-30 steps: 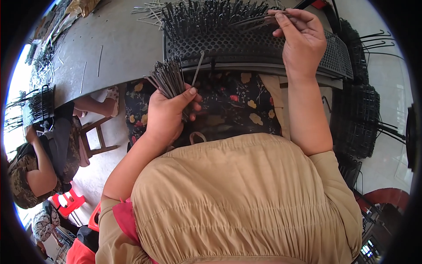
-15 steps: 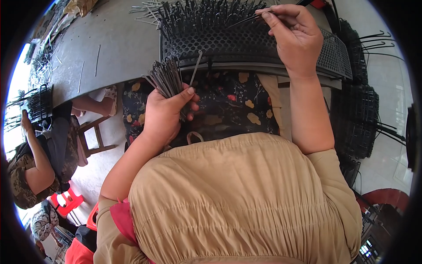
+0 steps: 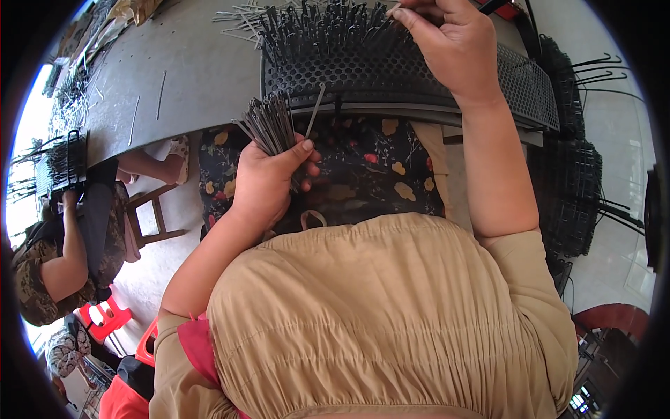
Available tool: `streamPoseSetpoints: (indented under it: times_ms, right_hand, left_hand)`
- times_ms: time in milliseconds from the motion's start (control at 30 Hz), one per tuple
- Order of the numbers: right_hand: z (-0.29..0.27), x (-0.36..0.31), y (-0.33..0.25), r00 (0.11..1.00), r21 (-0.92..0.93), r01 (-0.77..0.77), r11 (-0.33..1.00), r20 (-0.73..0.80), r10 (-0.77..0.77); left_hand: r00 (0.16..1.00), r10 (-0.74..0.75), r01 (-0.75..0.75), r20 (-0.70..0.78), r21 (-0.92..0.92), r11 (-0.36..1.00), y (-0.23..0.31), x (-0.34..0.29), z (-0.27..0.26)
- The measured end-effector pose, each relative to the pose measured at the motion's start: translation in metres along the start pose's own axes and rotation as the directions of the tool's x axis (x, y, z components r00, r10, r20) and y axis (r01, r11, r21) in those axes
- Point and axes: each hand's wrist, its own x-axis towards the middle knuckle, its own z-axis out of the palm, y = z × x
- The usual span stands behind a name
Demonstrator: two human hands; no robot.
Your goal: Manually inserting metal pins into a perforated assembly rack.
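The left hand (image 3: 273, 167) clasps rods (image 3: 269, 124), best kept aligned; the right hand (image 3: 457, 52) is at the rack (image 3: 377, 80), whether grasping one I cannot tell.

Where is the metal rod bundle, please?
Left of centre in the head view, the metal rod bundle is in the left hand, near the perforated tray.

**Rods (image 3: 328, 31) Stand in Rack (image 3: 321, 75) on Table (image 3: 202, 77)**

The right hand (image 3: 457, 45) is at their right side; before the rack, the left hand (image 3: 269, 171) holds a rod bundle (image 3: 270, 126). Loose rods (image 3: 162, 95) lie to the rack's left; a co-worker (image 3: 66, 262) is farther left.
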Motion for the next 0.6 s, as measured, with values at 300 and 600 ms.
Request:
streamPoseSetpoints:
  times_ms: [300, 600]
  right_hand:
    - [-0.002, 0.005, -0.005, 0.986, -0.031, 0.049, 0.998, 0.163, -0.044]
    - [0.009, -0.003, 0.035, 0.924, 0.172, 0.350, 0.921, 0.099, -0.370]
  left_hand:
    - [1.000, 0.001, -0.001, 0.029, -0.017, 1.000, 0.002, -0.001, 0.004]
    - [1.000, -0.010, 0.011, 0.021, -0.013, 1.000, 0.003, -0.001, 0.001]
